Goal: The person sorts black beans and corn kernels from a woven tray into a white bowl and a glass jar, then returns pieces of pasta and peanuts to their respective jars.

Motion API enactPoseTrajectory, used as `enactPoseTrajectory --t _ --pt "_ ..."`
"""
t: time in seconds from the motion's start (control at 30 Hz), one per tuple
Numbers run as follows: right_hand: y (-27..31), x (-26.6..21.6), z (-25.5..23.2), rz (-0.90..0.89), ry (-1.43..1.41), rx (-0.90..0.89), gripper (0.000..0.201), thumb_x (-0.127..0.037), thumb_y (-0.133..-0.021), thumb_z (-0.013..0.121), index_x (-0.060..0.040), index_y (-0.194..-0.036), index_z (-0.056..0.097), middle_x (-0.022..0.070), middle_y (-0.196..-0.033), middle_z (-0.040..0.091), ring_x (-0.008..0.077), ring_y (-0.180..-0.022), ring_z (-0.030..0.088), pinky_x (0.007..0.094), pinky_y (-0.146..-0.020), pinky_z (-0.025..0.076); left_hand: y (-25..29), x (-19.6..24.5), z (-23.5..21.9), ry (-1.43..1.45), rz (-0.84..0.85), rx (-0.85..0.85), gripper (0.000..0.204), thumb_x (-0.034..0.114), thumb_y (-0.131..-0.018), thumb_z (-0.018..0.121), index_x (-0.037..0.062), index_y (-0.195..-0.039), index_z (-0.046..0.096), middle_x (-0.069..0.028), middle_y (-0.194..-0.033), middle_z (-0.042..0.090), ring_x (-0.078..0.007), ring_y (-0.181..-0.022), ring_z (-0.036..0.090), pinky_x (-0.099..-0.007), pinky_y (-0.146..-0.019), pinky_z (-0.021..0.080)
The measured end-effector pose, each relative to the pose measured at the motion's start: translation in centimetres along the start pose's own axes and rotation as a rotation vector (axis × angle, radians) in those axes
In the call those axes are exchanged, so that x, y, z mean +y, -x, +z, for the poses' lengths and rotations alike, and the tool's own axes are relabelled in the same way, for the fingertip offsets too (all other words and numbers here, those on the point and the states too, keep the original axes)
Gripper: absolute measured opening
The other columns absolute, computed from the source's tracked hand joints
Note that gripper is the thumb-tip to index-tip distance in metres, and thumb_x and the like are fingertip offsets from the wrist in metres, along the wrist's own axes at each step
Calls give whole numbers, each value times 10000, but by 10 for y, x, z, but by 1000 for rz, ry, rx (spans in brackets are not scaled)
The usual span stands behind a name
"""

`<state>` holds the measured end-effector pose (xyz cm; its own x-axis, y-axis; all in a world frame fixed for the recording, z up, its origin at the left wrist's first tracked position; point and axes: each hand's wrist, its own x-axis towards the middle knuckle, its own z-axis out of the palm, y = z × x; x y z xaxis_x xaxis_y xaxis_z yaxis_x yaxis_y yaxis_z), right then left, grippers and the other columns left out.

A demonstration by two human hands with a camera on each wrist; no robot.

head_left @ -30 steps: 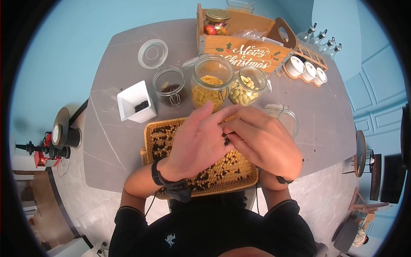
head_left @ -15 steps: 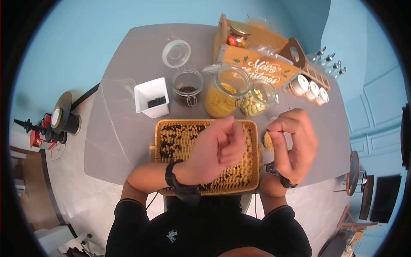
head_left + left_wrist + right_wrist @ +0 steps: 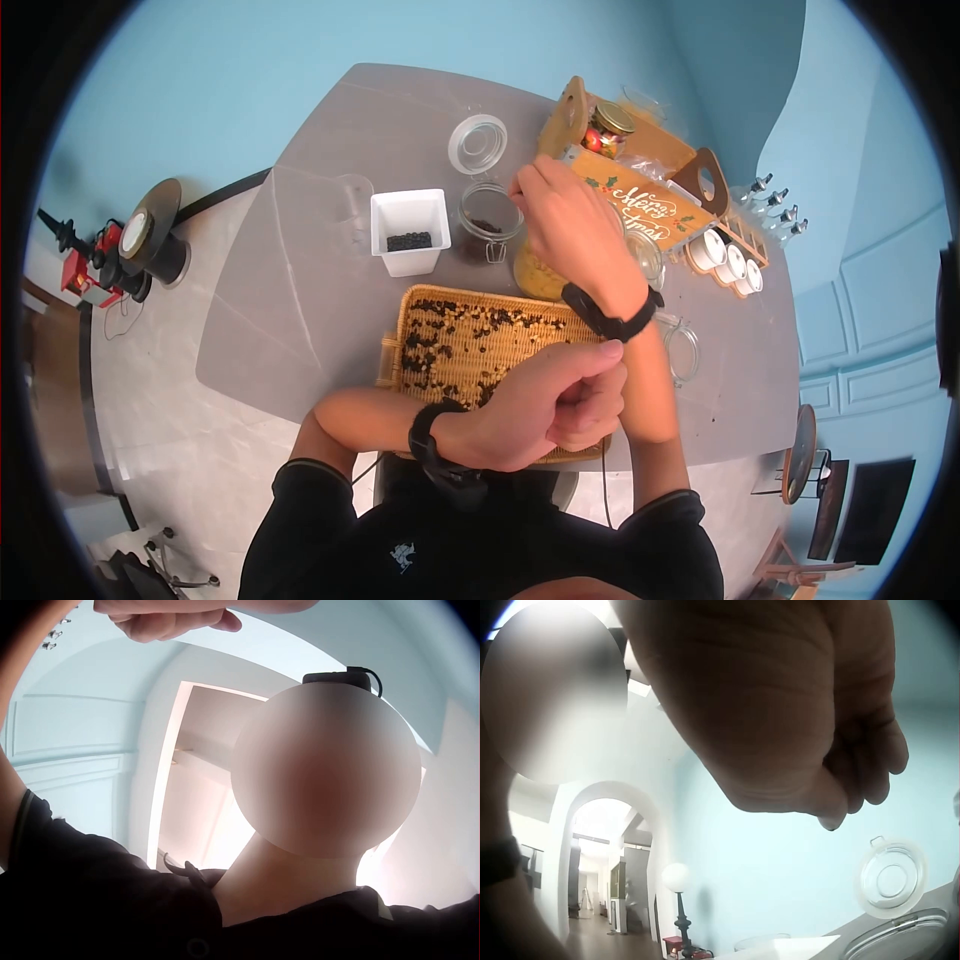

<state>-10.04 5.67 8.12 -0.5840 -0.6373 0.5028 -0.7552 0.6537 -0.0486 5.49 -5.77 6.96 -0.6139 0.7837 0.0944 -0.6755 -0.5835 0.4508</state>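
Note:
My left hand [image 3: 555,405] is curled over the front of the wicker basket [image 3: 402,335], thumb uppermost. Black beans lay in that palm a second ago; its inside is now hidden. My right hand [image 3: 575,225] reaches forward across the table, fingertips together near the rim of the glass jar of dark beans [image 3: 478,248]. The small bean it pinched earlier is out of sight behind the fingers. In the right wrist view the hand [image 3: 780,720] is curled inward, thumb tip against the fingers. Scattered black and yellow beans [image 3: 430,350] lie in the basket.
Left of the jar stands a white square tub [image 3: 410,262] with black beans. A jar of yellow pasta [image 3: 537,275] sits partly behind my right forearm. Farther back are a wooden Christmas crate [image 3: 610,180] and white canisters [image 3: 733,264]. A glass lid [image 3: 681,350] lies at the right.
My right hand has swung from the right side of the basket forward and left toward the jar of dark beans. My left hand has shifted slightly right and nearer the body, still curled.

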Motion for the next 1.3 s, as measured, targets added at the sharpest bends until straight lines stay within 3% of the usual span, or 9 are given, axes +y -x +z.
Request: enactPoseTrajectory --t 0.3,0.4,0.67,0.8,0.97,1.07,1.1,1.23,1.3 --pt "-21 19 33 -24 136 -133 245 68 -763 709 18 -998 662 180 -1060 688 403 -1058 692 514 -806 586 7 -4 4 -28 14 -53 582 403 -1151 373 106 -653 423 32 -561 273 -126 -517 264 -307 -521 233" --pt "-21 26 38 14 118 -189 75 -58 -938 664 -13 -997 673 168 -997 656 415 -969 676 513 -808 551 9 -2 5 -29 16 -47 581 406 -1150 378 108 -654 426 34 -560 272 -124 -518 262 -308 -520 227" --pt "-21 26 36 39 92 -184 117 -53 -922 693 -23 -1021 748 167 -1026 696 419 -987 688 515 -820 553 10 1 6 -40 31 -35 583 404 -1150 382 101 -654 429 25 -556 286 -130 -517 272 -310 -525 244" --pt "-8 13 7 64 -24 -109 193 33 -838 710 -21 -1018 750 176 -1000 713 419 -949 708 504 -798 575 12 5 7 -26 89 -8 585 401 -1153 376 98 -655 425 12 -559 314 -137 -520 294 -311 -535 268" --pt "37 -15 -64 132 -312 -135 175 -30 -892 743 -22 -1067 741 167 -939 675 403 -908 676 483 -776 535 10 19 3 114 324 -22 505 380 -1156 376 96 -750 476 8 -638 363 -139 -581 353 -307 -574 316" --pt "57 -25 -98 174 -320 -152 207 -32 -898 756 -14 -1103 735 156 -915 663 393 -862 663 456 -746 524 -7 36 0 190 421 182 417 355 -1158 372 101 -856 505 17 -713 392 -142 -651 391 -302 -625 352" --pt "62 -26 -105 169 -298 -134 219 -29 -899 759 -10 -1116 734 151 -907 660 389 -844 660 446 -736 522 -13 35 -30 209 455 -9 335 342 -1144 408 95 -971 554 -7 -823 480 -169 -772 470 -315 -737 414" --pt "94 -27 -121 253 -247 -121 248 -45 -896 783 2 -1134 734 145 -869 643 353 -798 649 423 -719 516 -26 42 -31 181 608 185 332 339 -1100 490 41 -1162 620 -92 -1065 598 -245 -1056 545 -380 -1013 427" --pt "110 -30 -127 307 -256 -98 254 -53 -889 794 6 -1130 740 145 -870 645 347 -789 646 418 -715 516 -30 45 -22 149 655 316 332 332 -1099 492 37 -1178 623 -93 -1070 604 -248 -1068 549 -383 -1032 422"
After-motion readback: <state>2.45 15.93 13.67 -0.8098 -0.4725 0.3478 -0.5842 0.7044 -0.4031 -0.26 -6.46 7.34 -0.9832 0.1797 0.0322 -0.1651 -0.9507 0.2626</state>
